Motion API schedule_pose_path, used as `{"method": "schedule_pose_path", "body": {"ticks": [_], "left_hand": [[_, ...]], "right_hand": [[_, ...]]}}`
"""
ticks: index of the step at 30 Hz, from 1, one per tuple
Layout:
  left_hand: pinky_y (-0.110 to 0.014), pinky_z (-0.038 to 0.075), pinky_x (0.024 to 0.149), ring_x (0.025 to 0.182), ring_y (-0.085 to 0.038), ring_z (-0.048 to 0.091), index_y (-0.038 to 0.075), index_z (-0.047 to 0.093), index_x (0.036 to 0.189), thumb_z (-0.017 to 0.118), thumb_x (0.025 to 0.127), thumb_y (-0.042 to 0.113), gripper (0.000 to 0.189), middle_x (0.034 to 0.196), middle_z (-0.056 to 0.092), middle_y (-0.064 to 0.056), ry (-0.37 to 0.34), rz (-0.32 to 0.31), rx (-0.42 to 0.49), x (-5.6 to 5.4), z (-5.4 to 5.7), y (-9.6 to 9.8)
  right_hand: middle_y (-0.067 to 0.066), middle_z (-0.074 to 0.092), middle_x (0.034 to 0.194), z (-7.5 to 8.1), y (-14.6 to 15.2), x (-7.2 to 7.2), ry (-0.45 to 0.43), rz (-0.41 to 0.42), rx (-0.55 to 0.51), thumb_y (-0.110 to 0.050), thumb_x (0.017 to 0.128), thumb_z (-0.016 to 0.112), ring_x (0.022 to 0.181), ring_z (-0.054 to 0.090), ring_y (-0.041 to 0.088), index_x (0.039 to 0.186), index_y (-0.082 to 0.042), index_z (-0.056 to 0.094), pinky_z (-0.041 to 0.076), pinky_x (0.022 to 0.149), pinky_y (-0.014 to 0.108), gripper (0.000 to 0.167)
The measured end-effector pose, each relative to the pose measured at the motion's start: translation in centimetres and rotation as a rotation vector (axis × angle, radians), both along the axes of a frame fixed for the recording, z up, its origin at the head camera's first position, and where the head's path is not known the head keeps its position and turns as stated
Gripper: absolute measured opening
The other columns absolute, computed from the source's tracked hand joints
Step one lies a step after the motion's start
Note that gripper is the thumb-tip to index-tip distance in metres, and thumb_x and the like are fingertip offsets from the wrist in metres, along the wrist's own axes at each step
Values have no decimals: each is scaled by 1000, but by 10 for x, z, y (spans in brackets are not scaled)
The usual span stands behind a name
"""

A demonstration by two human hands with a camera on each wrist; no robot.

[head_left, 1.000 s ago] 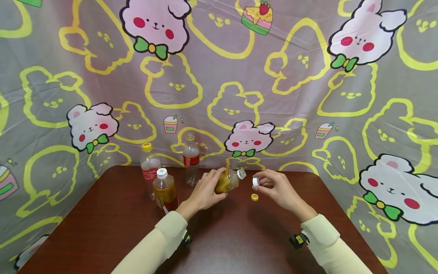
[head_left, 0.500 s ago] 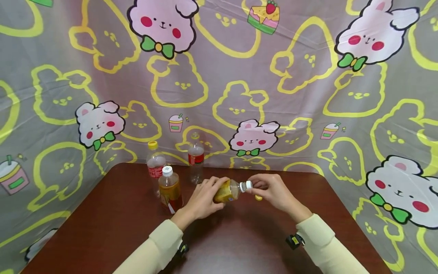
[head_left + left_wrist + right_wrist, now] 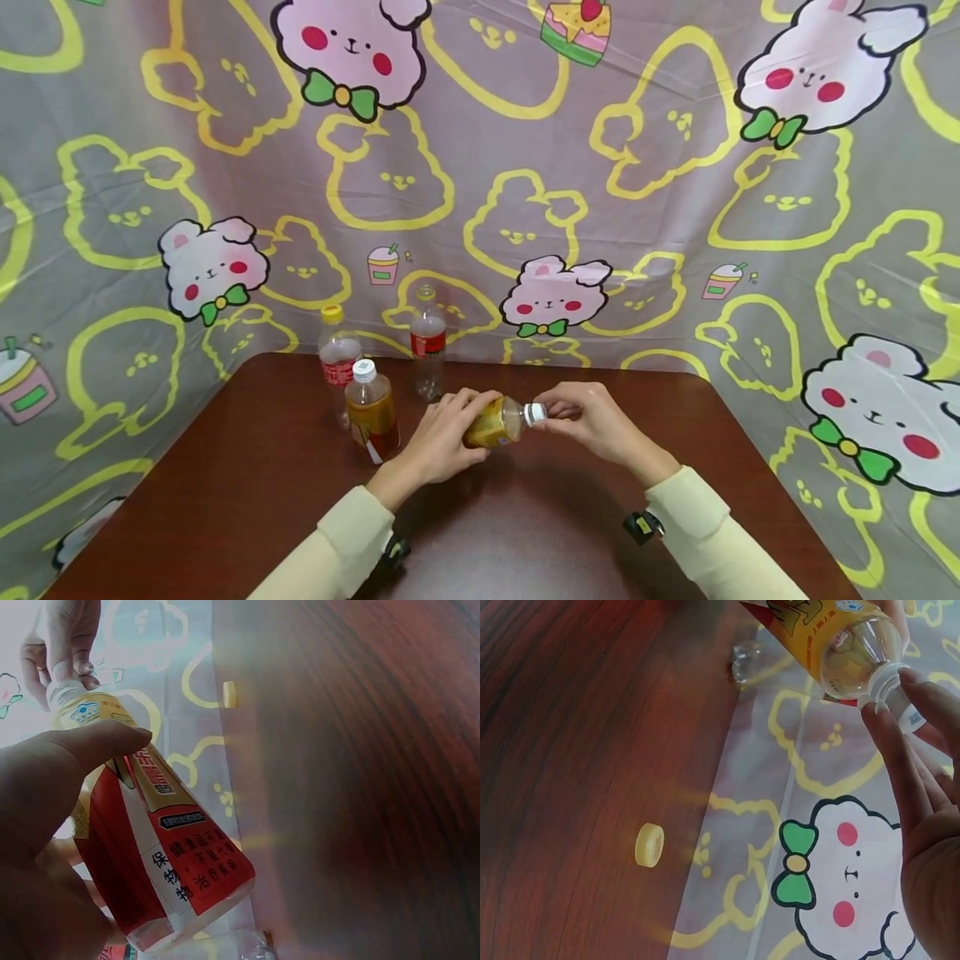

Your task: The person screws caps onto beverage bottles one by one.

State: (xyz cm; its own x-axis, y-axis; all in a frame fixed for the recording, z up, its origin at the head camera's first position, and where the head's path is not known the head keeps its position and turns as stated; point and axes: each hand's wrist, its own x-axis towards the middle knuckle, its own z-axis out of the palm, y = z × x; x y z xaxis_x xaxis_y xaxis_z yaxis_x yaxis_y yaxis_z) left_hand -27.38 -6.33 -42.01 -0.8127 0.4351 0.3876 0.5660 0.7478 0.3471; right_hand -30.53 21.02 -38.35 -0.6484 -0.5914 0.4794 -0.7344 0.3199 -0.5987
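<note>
My left hand [image 3: 447, 437] grips a plastic bottle [image 3: 495, 423] round its body, tilted with the neck toward the right. Its label [image 3: 161, 832] is yellow and red with printed characters in the left wrist view. At the mouth, my right hand [image 3: 592, 421] pinches a white bottle cap [image 3: 536, 413] between thumb and fingers. In the right wrist view the cap [image 3: 909, 716] sits at the end of the neck, fingertips [image 3: 881, 712] right at its edge. A loose yellow cap [image 3: 649, 845] lies on the table, hidden in the head view behind the right hand.
Left of the hands stand a white-capped bottle [image 3: 372, 417] with a yellow-red label, a yellow-capped clear bottle [image 3: 341, 354] and another clear bottle [image 3: 428, 346] with a red label. The brown table [image 3: 247, 500] ends at a patterned cloth backdrop [image 3: 480, 125].
My right hand has brought the white cap leftward onto the bottle's mouth, where a gap showed one second ago. The bottle's neck has dipped from pointing upward to nearly level.
</note>
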Motion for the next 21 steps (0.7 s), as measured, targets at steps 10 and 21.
{"method": "schedule_pose_path", "body": {"ticks": [10,21], "left_hand": [[-51,45,91,115,-25,53,27,45,153,86,84,28,81,130,57,-2,-116,-78,22,2,6,-7],[-53,44,96,115,-20,52,27,43,155,83,86,26,80,134,56,-2,-209,-175,37,7,12,-12]], "right_hand": [[-9,72,93,-1,1,3,98,51,2,-19,83,86,79,70,7,105,-17,78,61,68,35,24],[-10,72,88,-1,1,8,73,82,14,-12,83,86,75,68,7,103,-16,78,59,65,29,22]]}}
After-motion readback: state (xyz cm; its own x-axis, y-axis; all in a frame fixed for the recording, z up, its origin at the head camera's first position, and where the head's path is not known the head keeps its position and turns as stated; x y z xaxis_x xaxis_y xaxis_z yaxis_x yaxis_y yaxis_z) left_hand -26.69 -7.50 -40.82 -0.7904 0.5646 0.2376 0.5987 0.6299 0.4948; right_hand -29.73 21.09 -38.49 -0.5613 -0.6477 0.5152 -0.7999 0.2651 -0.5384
